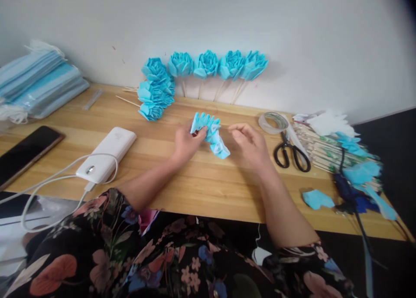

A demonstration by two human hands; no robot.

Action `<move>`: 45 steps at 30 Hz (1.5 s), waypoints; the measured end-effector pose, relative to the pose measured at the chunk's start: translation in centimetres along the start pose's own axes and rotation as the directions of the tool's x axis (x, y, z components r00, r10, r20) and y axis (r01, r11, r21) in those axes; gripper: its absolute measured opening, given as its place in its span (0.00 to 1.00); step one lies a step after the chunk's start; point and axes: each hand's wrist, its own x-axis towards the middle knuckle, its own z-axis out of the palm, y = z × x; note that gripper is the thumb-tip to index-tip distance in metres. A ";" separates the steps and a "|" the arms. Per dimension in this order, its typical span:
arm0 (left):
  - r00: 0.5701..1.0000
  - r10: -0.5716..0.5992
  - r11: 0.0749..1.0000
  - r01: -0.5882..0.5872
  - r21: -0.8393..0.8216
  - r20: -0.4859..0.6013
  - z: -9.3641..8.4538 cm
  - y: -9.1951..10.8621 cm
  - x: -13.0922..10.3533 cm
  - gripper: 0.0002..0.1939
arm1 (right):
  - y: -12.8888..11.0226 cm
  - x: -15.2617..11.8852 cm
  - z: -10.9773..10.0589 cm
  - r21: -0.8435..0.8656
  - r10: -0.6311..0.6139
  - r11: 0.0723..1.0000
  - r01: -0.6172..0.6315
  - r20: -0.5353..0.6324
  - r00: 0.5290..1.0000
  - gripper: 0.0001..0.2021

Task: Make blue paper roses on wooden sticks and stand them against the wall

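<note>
My left hand (191, 139) is closed over the table, thumb and fingers pinching a gathered strip of light blue fabric (214, 135). Folds stand up along the strip's top edge, and its loose end curls down to the right. A short gap to the right of the strip, my right hand (248, 142) is raised with thumb and forefinger pressed together. Whatever is between those fingertips, if anything, is too small to make out. Behind the hands, blue fabric flowers on thin sticks (207, 64) lean against the wall, and more blue flowers (156, 92) lie in a cluster to the left.
Black-handled scissors (292, 155) and a tape roll (273, 122) lie right of my hands. Beyond are bundled sticks (316, 146) and blue scraps (317, 199). At left are a white power bank (107, 155) with a cable, a phone (27, 155) and stacked face masks (42, 81).
</note>
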 end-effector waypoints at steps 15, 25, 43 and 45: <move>0.924 0.309 0.946 -0.322 0.024 0.224 0.2 0.7 -1.6 0.12 | -0.3 -1.0 2.4 -0.213 0.060 0.976 -0.053 0.028 0.998 0.10; 0.985 -0.071 0.982 0.097 -0.163 0.156 0.9 0.1 -1.1 0.09 | -0.9 -1.1 2.6 -0.084 0.070 0.994 -0.069 0.005 0.998 0.10; 0.857 0.129 0.979 -0.028 -0.204 0.500 -0.9 0.5 0.8 0.18 | 0.5 -0.4 1.1 -0.506 -0.306 0.827 0.246 -0.038 0.951 0.10; 0.789 0.153 0.981 -0.051 -0.185 0.595 -1.6 0.2 1.5 0.24 | 0.7 -0.3 0.9 -0.562 -0.356 0.774 0.292 -0.004 0.934 0.11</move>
